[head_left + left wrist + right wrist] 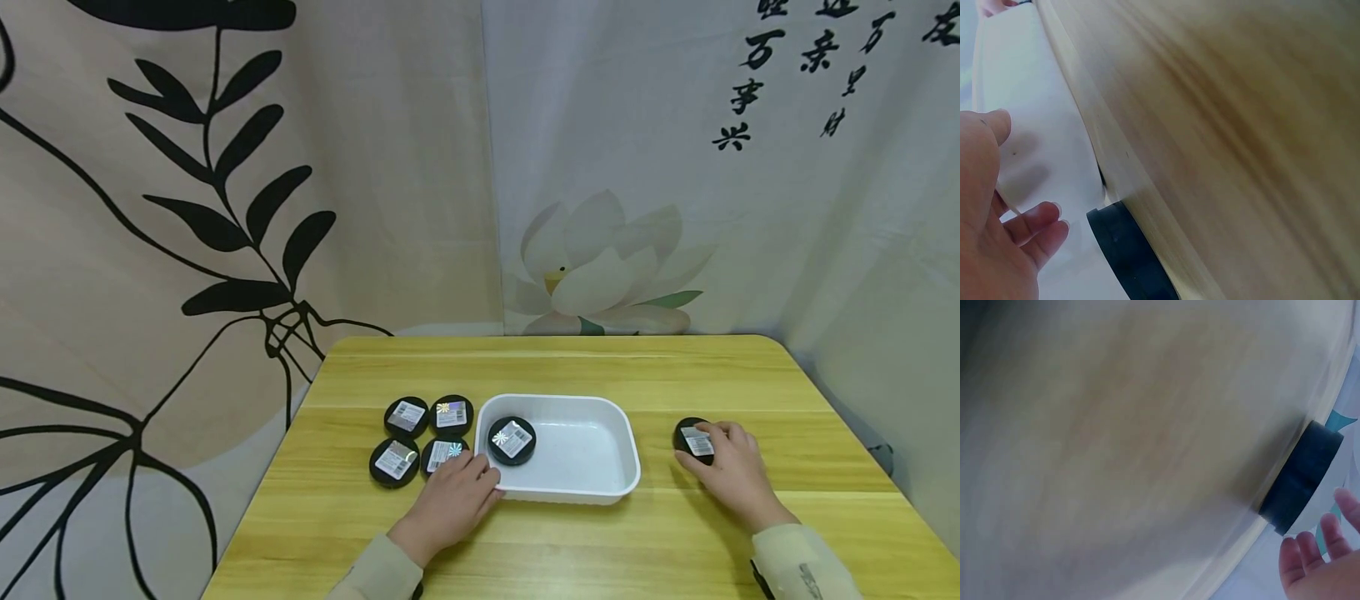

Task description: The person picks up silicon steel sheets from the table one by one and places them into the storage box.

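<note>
In the head view my left hand (453, 502) is at the near left corner of a white rectangular tray (577, 497). The left wrist view shows its thumb and fingers bent about the tray's rim and wall (1035, 81). One flat, round black container (512, 441) with a barcode label lies inside the tray, at its left end. To the right, my right hand (733, 473) reaches over another such container (686, 431). That container (1302, 478) sits flat on the table in the right wrist view, and the fingertips (1305, 542) are spread loosely close above its top.
Several more round black containers (393, 462) with labels stand grouped left of the tray, the nearest partly behind my left hand. Everything lies on a yellow wood-grain table (600, 550). A printed curtain (420, 167) hangs behind the table's far edge.
</note>
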A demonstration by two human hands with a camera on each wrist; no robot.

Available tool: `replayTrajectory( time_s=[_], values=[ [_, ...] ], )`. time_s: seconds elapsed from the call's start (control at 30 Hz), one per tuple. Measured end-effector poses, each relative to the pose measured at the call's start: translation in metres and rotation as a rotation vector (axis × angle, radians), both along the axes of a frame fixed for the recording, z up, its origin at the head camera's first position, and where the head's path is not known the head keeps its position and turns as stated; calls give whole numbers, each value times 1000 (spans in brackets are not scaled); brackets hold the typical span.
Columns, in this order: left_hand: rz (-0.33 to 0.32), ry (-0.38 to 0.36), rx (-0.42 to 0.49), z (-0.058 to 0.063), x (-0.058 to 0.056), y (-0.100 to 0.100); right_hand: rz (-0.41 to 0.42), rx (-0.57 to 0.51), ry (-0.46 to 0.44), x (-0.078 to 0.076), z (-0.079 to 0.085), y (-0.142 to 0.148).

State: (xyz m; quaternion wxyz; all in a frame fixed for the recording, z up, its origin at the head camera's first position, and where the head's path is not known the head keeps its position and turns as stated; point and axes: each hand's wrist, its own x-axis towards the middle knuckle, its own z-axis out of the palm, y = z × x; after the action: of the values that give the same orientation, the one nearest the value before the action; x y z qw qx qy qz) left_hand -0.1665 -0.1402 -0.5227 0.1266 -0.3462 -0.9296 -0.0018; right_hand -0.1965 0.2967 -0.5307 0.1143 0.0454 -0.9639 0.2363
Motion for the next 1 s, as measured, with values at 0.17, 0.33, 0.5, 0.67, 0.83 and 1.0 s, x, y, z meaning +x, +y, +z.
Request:
replayTrajectory(
  time_s=[0.17,0.33,0.5,0.67,0.83,1.0],
  values=[
    [-9,11,4,2,1,0,-13,13,-20,-2,-1,2],
    [-9,10,4,4,1,1,-17,13,-17,-3,-1,5],
    [0,-5,-1,3,1,0,-28,24,-11,-3,-3,9],
    [-1,-10,5,1,1,0,-40,27,-42,-2,-4,11],
    [5,-18,12,0,2,0,-49,27,-58,0,-4,12],
    [8,-15,8,1,1,0,-49,28,-59,-1,-3,14]
  ],
)
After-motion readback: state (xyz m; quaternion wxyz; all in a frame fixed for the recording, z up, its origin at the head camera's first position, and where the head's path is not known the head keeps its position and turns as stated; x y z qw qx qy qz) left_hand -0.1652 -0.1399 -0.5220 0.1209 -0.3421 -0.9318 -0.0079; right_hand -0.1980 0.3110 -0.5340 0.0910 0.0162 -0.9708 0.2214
